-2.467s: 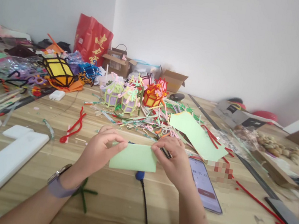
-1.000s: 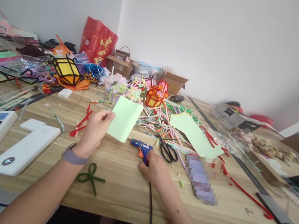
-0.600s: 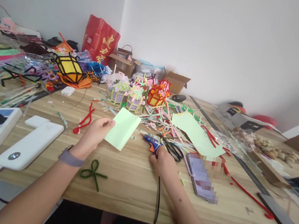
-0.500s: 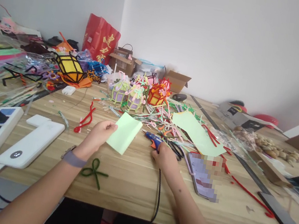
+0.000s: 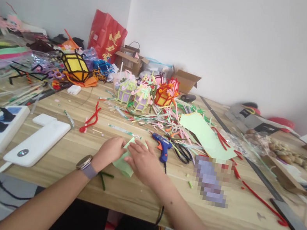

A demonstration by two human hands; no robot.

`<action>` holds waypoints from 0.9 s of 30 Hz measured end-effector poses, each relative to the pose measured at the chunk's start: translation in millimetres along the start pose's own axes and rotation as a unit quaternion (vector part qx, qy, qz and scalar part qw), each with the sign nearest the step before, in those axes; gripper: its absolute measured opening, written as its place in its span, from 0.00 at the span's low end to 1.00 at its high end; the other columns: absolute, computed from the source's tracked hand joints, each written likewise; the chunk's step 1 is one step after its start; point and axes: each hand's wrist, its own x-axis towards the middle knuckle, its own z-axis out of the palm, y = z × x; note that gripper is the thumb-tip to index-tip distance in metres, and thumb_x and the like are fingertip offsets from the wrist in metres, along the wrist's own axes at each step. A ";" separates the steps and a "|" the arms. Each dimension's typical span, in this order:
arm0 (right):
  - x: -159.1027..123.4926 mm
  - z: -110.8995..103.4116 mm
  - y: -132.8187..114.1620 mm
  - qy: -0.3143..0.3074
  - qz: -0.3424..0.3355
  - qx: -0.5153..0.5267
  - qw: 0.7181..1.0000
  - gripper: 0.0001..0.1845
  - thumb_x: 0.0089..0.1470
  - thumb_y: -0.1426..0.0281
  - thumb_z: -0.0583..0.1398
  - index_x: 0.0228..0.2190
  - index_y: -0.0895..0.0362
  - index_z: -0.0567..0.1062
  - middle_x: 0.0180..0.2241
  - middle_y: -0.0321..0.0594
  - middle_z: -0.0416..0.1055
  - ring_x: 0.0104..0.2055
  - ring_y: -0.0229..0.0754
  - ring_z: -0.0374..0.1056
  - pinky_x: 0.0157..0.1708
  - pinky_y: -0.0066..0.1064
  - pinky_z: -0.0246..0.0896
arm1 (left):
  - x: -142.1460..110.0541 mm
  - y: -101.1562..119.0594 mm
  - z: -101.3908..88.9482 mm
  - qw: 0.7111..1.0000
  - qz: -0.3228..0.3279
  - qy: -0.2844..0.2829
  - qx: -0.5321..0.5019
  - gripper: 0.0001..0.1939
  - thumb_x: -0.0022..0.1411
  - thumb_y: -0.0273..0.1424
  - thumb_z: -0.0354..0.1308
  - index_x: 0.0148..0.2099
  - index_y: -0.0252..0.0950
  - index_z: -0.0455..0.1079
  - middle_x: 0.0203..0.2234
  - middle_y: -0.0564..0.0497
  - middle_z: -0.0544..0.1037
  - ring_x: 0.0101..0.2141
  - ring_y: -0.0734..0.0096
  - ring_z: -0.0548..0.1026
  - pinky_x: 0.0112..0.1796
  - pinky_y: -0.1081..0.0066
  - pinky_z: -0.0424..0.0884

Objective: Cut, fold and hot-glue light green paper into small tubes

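Observation:
A folded sheet of light green paper [image 5: 125, 165] sits near the table's front, partly hidden under my hands. My left hand [image 5: 110, 152], with a watch at the wrist, grips the paper's left edge between thumb and fingers. Across its upper right part lies my right hand [image 5: 146, 165], fingers stretched out and pressing on it. Just right of that hand a blue glue gun [image 5: 162, 145] rests on the table, its black cord running toward me. A dark green pipe cleaner shape [image 5: 104, 181] pokes out below my left wrist.
Behind the hands stand small pipe cleaner lanterns [image 5: 142, 99] amid scattered strips. Black scissors [image 5: 184, 153], a larger green sheet [image 5: 208, 134] and a pixelated phone [image 5: 209, 180] lie to the right. A white power bank [image 5: 37, 144] and a power strip [image 5: 0, 129] occupy the left.
My right hand has let go of the glue gun, which now lies on the table, and has moved left onto the paper. The paper has come nearer to me.

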 end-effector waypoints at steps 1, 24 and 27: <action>2.6 1.5 -2.0 -0.025 -0.006 0.010 1.000 0.19 0.65 0.62 0.51 0.51 0.56 0.73 0.55 0.47 0.71 0.64 0.49 0.57 0.66 0.50 0.40 | -0.5 -0.1 0.5 1.000 0.003 0.000 0.006 0.06 0.56 0.25 0.55 0.37 0.36 0.70 0.38 0.43 0.80 0.41 0.58 0.76 0.40 0.66 0.65; -61.4 9.7 -5.5 -0.039 -0.047 0.019 0.998 0.24 0.61 0.54 0.55 0.47 0.59 0.76 0.48 0.47 0.76 0.60 0.52 0.62 0.67 0.53 0.38 | -21.3 20.4 -8.4 0.987 0.072 0.000 0.141 0.12 0.57 0.28 0.61 0.45 0.37 0.75 0.44 0.41 0.77 0.46 0.53 0.74 0.47 0.60 0.69; -62.0 10.4 -3.9 -0.037 -0.038 0.024 0.998 0.20 0.63 0.58 0.54 0.49 0.55 0.75 0.49 0.44 0.76 0.60 0.50 0.62 0.67 0.52 0.39 | -31.3 28.6 -10.4 0.972 0.088 -0.006 0.216 0.20 0.49 0.39 0.69 0.43 0.36 0.76 0.53 0.36 0.72 0.50 0.43 0.70 0.47 0.52 0.68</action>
